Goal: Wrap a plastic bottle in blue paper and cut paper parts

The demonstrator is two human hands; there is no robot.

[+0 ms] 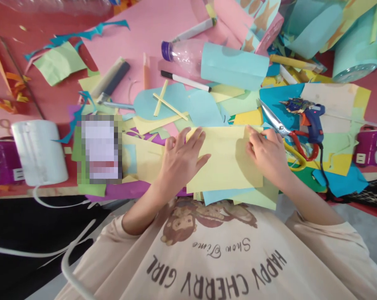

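A pale yellow sheet of paper [224,160] lies in front of me at the table's near edge, over other light blue and green sheets. My left hand [183,158] rests flat on its left side, fingers and thumb apart. At the sheet's upper right, my right hand [268,152] has its fingers curled and closed on the paper. Right beside that hand are scissors [296,139] with red and yellow handles, blades pointing away to the left. Beyond the sheet lie light blue paper cutouts [160,104] with thin yellow strips [169,106] crossed on top.
A blue glue gun [315,123] with a cord lies at the right. A bottle wrapped in light blue paper [235,64], a black-and-white marker [185,80] and pink paper [122,46] are farther back. On the left are a blurred phone [101,148] and a white corded device [40,152].
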